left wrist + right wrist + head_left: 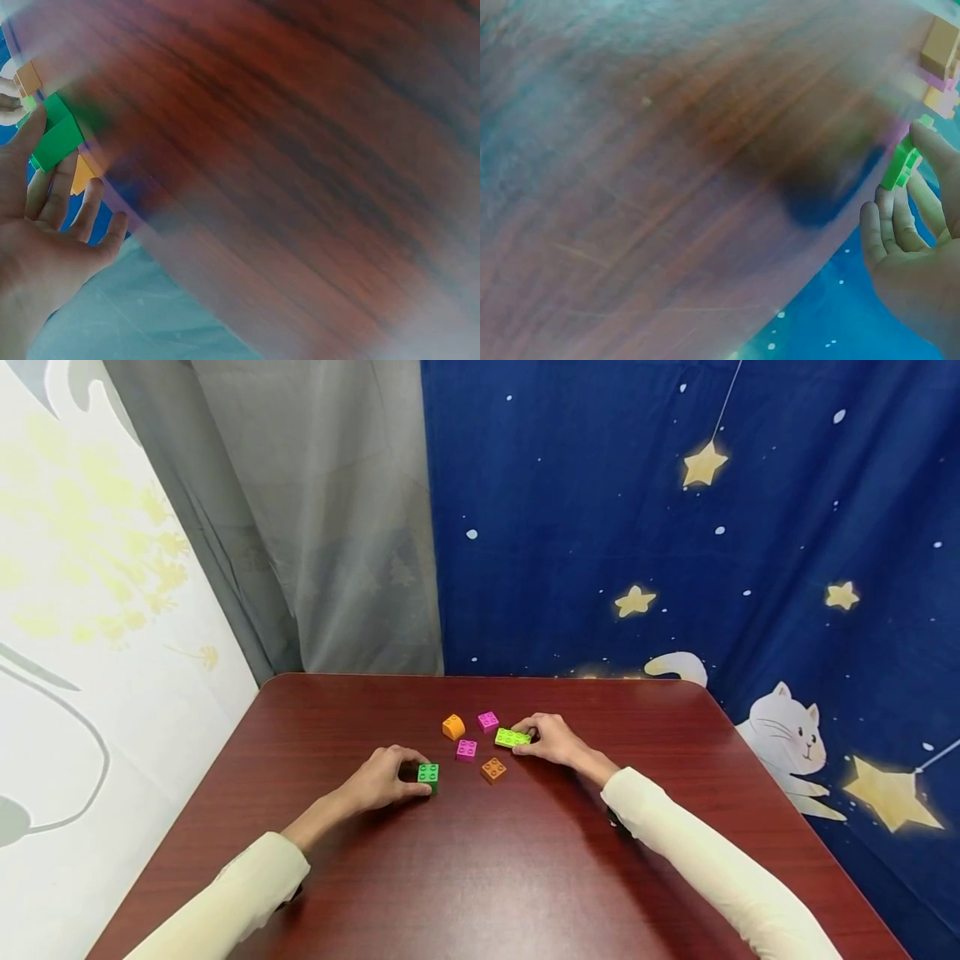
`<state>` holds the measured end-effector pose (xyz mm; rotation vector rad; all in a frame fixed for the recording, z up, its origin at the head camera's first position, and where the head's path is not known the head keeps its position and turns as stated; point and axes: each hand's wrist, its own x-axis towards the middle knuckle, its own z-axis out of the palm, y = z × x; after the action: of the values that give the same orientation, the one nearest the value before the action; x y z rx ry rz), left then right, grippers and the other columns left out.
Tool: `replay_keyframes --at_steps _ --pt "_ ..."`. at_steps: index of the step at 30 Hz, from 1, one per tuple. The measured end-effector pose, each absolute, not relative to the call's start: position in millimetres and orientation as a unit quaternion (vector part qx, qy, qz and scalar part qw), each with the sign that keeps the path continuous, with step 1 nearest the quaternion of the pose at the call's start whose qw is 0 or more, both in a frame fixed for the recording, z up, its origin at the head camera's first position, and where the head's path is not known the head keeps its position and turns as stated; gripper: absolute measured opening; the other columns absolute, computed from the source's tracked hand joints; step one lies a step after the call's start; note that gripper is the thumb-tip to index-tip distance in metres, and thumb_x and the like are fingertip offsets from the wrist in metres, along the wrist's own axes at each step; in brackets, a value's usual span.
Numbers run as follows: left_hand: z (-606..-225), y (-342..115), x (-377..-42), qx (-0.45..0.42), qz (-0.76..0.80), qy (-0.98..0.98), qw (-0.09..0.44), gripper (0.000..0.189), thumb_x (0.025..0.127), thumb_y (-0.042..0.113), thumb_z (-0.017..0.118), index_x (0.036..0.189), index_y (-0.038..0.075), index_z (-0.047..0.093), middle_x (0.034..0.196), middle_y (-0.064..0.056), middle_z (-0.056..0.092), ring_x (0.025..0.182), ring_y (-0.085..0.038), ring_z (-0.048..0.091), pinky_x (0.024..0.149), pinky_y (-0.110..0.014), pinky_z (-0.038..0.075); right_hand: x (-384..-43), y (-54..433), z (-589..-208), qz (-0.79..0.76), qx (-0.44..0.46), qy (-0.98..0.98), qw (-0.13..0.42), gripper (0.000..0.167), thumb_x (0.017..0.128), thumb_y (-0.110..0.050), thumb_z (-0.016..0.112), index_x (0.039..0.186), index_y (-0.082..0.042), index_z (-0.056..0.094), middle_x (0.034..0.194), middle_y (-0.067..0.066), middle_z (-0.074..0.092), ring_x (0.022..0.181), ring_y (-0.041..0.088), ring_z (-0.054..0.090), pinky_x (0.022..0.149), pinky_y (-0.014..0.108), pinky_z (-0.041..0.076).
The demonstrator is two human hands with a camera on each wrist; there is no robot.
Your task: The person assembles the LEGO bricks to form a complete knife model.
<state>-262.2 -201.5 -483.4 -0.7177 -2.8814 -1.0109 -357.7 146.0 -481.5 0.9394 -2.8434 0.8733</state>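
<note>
Well inside the edges of the table (495,868), pinches a green block (428,774) in the left hand (386,779), a lime block (508,738) in the right hand (552,740).
Leaves wide room toward the near side, less toward the far edge. Shows four studs atop the boxy green block, a longer, flatter form for the lime. Has an orange block (453,727), a brown block (493,770) and two magenta blocks (467,750) lying between.

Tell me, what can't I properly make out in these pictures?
- Head view: part of the lime brick, covered by the right hand.
- Head view: part of the green brick, behind the thumb of the left hand.
- Head view: the near edge of the table, cut off by the picture's bottom.
- Right wrist view: the table's fine grain, blurred.
</note>
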Motion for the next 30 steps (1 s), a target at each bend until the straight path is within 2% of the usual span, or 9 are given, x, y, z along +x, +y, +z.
replay_keyframes --at_steps 9,16,22,30 --pt "-481.9 -202.5 -267.8 -0.239 -0.325 -0.915 -0.008 0.032 0.084 0.026 0.090 0.109 0.011 0.077 0.096 0.004 0.072 0.088 -0.018 0.067 0.079 -0.036 0.056 -353.6 137.9 -466.2 0.293 0.320 -0.901 0.012 0.037 0.085 -0.022 0.089 0.117 -0.007 0.078 0.102 0.005 0.075 0.091 0.025 0.069 0.079 0.034 0.057" --pt "-481.3 -202.4 -272.9 -0.241 -0.327 -0.914 -0.021 0.032 0.083 0.027 0.090 0.107 0.011 0.078 0.094 0.005 0.073 0.088 -0.018 0.067 0.081 -0.038 0.057 -346.5 127.1 -458.7 0.300 0.331 -0.894 0.004 0.037 0.085 -0.023 0.089 0.117 -0.007 0.078 0.104 0.005 0.076 0.094 0.031 0.068 0.081 0.042 0.057" --pt "-480.4 -203.0 -276.8 -0.242 -0.315 -0.918 -0.022 0.032 0.081 0.029 0.092 0.105 0.012 0.078 0.092 0.006 0.072 0.087 -0.015 0.065 0.080 -0.032 0.054 -342.9 113.6 -454.2 0.289 0.345 -0.893 0.009 0.036 0.084 -0.026 0.090 0.115 -0.010 0.079 0.100 0.001 0.076 0.091 0.028 0.068 0.079 0.034 0.055" --pt "-481.8 -202.8 -277.8 -0.240 -0.319 -0.917 -0.022 0.033 0.080 0.028 0.092 0.105 0.012 0.079 0.094 0.006 0.073 0.090 -0.015 0.067 0.085 -0.040 0.056 -334.2 91.4 -450.0 0.306 0.363 -0.880 -0.009 0.035 0.084 -0.026 0.090 0.114 -0.010 0.079 0.101 0.000 0.078 0.094 0.029 0.071 0.081 0.040 0.058"
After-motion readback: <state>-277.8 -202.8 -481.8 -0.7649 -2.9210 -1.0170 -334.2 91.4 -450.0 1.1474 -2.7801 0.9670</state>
